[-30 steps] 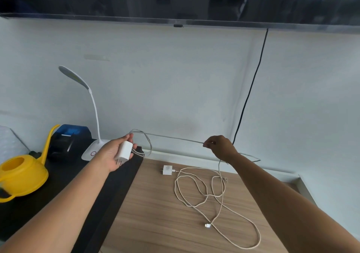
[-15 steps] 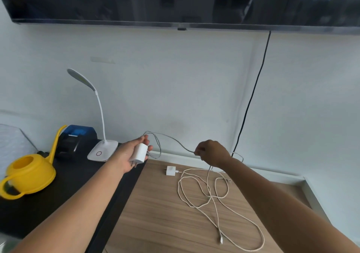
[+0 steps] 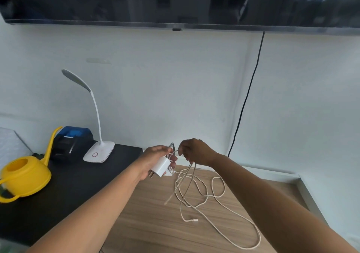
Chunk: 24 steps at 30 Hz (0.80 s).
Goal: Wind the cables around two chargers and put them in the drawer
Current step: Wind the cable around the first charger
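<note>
My left hand (image 3: 155, 160) grips a white charger block (image 3: 160, 166) with its prongs pointing down and left. A few loops of its grey cable (image 3: 172, 151) lie around the block. My right hand (image 3: 196, 152) pinches that cable right beside the left hand, and the free length hangs down from it to the wood. A second white charger (image 3: 171, 174) lies on the wooden surface (image 3: 148, 213), mostly hidden behind the held block. Its long white cable (image 3: 214, 196) sprawls in loose loops across the wood.
A black surface (image 3: 68, 190) on the left carries a yellow watering can (image 3: 24, 175), a blue and black device (image 3: 73, 141) and a white desk lamp (image 3: 99, 151). A TV (image 3: 181, 1) hangs above, with a black cord (image 3: 245, 104) down the wall.
My right hand has come in from the right until it is next to the left hand, bringing the cable to the charger. The taut stretch of cable between the hands is gone.
</note>
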Each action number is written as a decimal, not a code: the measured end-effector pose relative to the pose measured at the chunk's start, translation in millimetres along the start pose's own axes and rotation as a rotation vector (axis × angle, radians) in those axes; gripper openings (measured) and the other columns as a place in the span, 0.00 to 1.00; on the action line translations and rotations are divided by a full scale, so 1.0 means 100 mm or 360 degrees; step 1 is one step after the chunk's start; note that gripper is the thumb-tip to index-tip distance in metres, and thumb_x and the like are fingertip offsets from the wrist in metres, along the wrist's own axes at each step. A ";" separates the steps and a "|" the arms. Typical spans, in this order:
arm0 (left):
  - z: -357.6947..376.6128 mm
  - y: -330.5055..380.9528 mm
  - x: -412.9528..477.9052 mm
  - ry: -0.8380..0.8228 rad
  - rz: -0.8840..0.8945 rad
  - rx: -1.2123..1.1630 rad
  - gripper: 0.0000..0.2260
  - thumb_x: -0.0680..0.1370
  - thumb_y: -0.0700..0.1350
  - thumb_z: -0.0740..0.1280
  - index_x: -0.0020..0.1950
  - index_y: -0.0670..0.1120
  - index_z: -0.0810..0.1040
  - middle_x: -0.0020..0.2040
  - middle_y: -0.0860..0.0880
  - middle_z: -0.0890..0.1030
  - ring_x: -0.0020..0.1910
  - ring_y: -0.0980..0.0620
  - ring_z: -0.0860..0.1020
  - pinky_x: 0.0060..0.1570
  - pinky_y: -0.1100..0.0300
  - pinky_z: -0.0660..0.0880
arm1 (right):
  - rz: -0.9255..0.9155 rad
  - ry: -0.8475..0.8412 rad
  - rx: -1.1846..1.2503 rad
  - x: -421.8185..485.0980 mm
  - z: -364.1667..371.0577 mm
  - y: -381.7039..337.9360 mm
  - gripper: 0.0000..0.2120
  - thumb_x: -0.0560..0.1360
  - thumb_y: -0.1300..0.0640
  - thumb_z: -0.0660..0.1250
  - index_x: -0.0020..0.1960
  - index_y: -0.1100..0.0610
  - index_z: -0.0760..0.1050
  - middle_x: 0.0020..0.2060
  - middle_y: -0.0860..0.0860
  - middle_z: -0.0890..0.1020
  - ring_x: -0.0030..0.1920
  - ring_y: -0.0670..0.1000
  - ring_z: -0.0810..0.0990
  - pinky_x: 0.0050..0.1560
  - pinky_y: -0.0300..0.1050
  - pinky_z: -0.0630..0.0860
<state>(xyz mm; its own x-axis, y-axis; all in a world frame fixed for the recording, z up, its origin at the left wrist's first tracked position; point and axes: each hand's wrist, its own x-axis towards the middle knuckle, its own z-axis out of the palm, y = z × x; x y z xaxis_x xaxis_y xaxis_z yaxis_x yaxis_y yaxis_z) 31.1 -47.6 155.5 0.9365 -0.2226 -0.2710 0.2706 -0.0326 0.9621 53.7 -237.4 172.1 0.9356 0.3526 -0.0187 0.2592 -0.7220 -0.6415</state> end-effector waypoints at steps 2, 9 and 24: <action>0.02 -0.03 0.01 -0.0064 0.0018 0.0040 0.11 0.78 0.47 0.68 0.56 0.40 0.78 0.41 0.41 0.85 0.35 0.46 0.82 0.28 0.61 0.75 | 0.0044 0.0039 0.0064 0.02 -0.01 0.06 0.13 0.76 0.62 0.57 0.40 0.54 0.78 0.27 0.49 0.76 0.27 0.52 0.76 0.36 0.45 0.76; 0.01 -0.06 0.03 -0.0061 -0.0028 0.0183 0.13 0.72 0.49 0.75 0.51 0.41 0.83 0.36 0.45 0.83 0.34 0.48 0.82 0.29 0.60 0.76 | 0.0176 -0.0061 0.0278 0.01 -0.04 0.23 0.02 0.71 0.57 0.72 0.41 0.55 0.82 0.32 0.53 0.83 0.31 0.46 0.77 0.35 0.35 0.75; -0.31 0.02 0.08 0.0164 -0.0039 -0.0044 0.13 0.70 0.49 0.76 0.46 0.41 0.81 0.36 0.42 0.82 0.34 0.46 0.81 0.30 0.58 0.76 | 0.0307 0.0216 0.0095 -0.07 -0.07 0.49 0.13 0.73 0.67 0.58 0.44 0.56 0.80 0.30 0.49 0.81 0.37 0.48 0.81 0.47 0.43 0.76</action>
<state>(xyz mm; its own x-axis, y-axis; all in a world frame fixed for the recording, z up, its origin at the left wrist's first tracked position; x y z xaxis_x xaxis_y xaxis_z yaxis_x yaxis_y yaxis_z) 46.5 -19.4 154.5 0.9470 -0.1207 -0.2976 0.2987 -0.0093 0.9543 62.0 -279.7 146.0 0.9911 0.1256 -0.0448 0.0618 -0.7301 -0.6805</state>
